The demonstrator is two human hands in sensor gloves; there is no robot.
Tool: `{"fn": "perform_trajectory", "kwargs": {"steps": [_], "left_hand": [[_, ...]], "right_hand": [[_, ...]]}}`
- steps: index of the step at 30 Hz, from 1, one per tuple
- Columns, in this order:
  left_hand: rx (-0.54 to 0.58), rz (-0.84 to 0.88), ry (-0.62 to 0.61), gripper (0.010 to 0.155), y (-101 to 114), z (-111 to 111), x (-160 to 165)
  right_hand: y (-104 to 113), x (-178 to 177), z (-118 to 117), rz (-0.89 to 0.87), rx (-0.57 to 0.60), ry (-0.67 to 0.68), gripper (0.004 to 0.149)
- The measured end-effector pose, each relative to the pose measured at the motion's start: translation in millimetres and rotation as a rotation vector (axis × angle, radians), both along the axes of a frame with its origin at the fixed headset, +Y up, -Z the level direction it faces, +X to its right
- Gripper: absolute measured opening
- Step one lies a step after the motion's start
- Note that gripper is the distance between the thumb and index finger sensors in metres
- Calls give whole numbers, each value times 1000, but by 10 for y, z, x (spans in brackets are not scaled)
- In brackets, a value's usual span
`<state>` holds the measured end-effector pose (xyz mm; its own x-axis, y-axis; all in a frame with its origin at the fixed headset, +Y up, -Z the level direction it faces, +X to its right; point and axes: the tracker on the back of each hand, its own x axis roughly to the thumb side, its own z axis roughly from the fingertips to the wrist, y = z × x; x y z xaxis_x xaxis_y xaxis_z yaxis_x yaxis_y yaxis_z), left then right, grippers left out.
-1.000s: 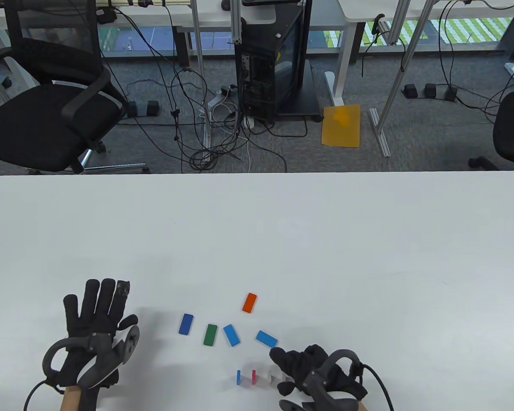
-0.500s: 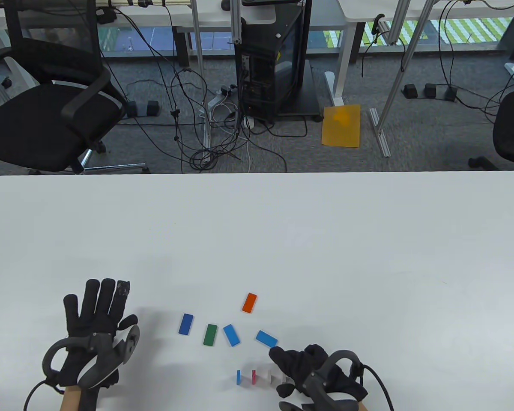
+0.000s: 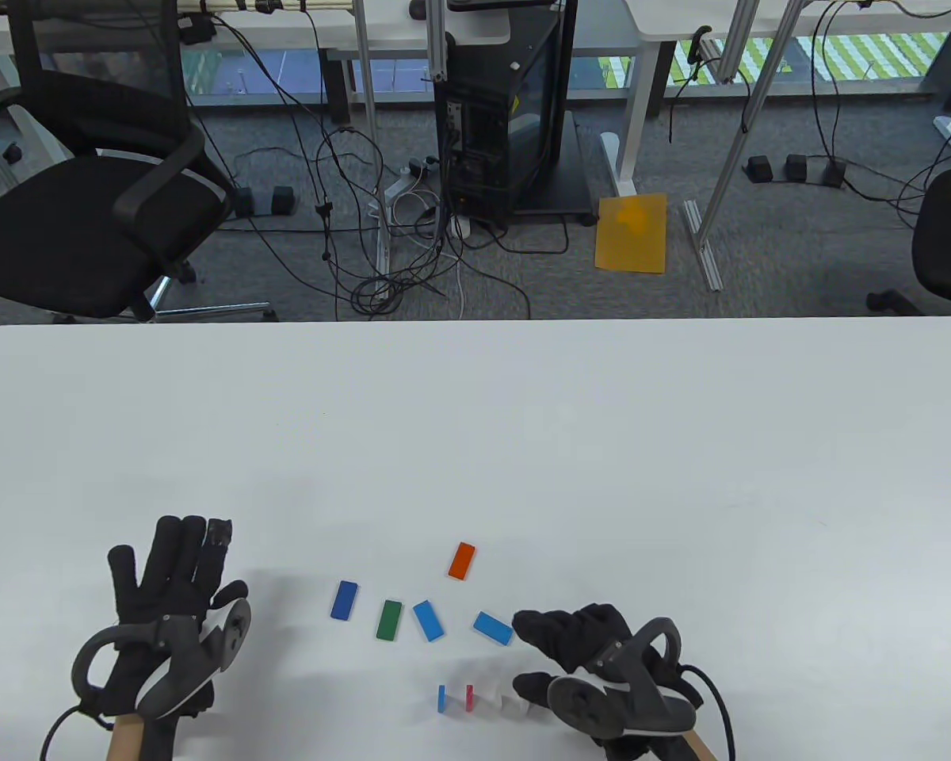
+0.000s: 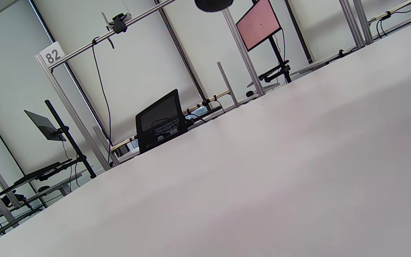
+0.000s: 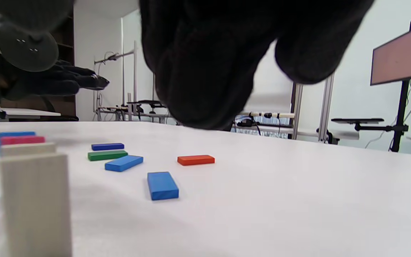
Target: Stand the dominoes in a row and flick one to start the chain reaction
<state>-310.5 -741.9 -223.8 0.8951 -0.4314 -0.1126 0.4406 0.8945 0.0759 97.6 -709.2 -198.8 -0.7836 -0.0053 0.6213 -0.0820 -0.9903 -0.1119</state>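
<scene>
Near the table's front edge a short row of dominoes stands upright: blue (image 3: 441, 698), pink (image 3: 469, 697) and two white ones (image 3: 515, 704). In the right wrist view the nearest white domino (image 5: 36, 203) fills the lower left. Several dominoes lie flat behind the row: dark blue (image 3: 345, 599), green (image 3: 389, 619), two light blue (image 3: 429, 620) (image 3: 493, 627) and orange (image 3: 461, 560). My right hand (image 3: 543, 646) hovers just right of the row, fingers loose and holding nothing, fingertips close to the right-hand light blue domino. My left hand (image 3: 166, 587) lies flat on the table to the left, fingers straight.
The white table (image 3: 475, 444) stretches far behind the dominoes. Beyond its far edge are an office chair (image 3: 87, 214), a computer case (image 3: 507, 119), floor cables and a yellow sheet (image 3: 632, 234).
My right hand has drawn away from the last white domino, shifting right and slightly towards the far edge. My left hand has slid a little to the left.
</scene>
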Motion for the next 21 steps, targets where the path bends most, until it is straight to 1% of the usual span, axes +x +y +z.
{"fn": "perform_trajectory", "kwargs": {"steps": [3,6,8,10,13,15,18,21], "left_hand": [[-9,-12,2,73,-4,-1,-6],[0,-13,5,72,16,4,-19],[3,3,1,72,29,6,-26],[0,9,-5,73,30,6,-30],[-33,33,-20,72,-4,-8,-33],[-43,24,-23,72,-12,-12,-26],[-30,7,-24,72,2,-6,-22],[-15,31,-41,72,26,8,-16]], "right_hand": [[41,-150,-215,84,-10,-23,79],[8,-346,-388,202,2,-35,75],[-78,-536,-484,319,-11,-12,74],[-166,-674,-555,394,-39,19,75],[-304,-807,-693,442,-102,31,77],[-360,-868,-736,464,-130,28,77],[-407,-955,-727,514,-89,64,75],[-471,-1039,-666,578,-58,95,72]]}}
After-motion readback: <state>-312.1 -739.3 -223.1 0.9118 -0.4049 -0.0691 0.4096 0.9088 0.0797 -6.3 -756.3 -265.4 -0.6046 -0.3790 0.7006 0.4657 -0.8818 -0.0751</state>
